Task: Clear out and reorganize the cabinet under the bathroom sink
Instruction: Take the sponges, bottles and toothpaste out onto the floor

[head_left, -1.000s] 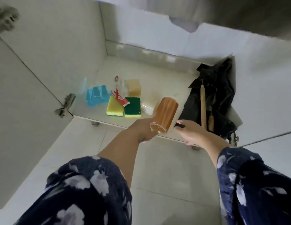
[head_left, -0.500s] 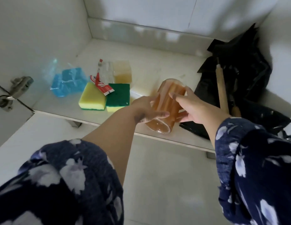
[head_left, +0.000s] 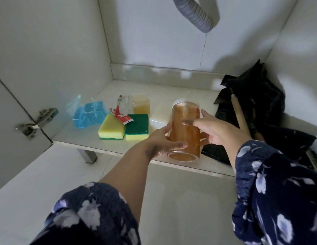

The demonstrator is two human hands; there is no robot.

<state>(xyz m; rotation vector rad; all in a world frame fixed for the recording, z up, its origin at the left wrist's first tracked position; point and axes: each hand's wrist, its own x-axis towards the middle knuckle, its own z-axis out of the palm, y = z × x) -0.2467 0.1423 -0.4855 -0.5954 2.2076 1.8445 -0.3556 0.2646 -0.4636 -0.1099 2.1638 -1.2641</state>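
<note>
At shelf front: my two hands hold an amber jar point(head_left: 185, 129) tipped toward me over the cabinet floor point(head_left: 171, 91).
Left hand point(head_left: 163, 142): wraps the jar's lower left side, thumb across its front near the rim.
Right hand point(head_left: 217, 131): fingers spread against the jar's right side, touching it; I cannot tell if it clamps.
Left of jar: two sponges point(head_left: 124, 129) side by side, a blue pack point(head_left: 89, 114) beyond them.
Right of jar: black bag point(head_left: 260, 110) with a wooden handle point(head_left: 240, 115).
Above: grey hose point(head_left: 196, 13).
</note>
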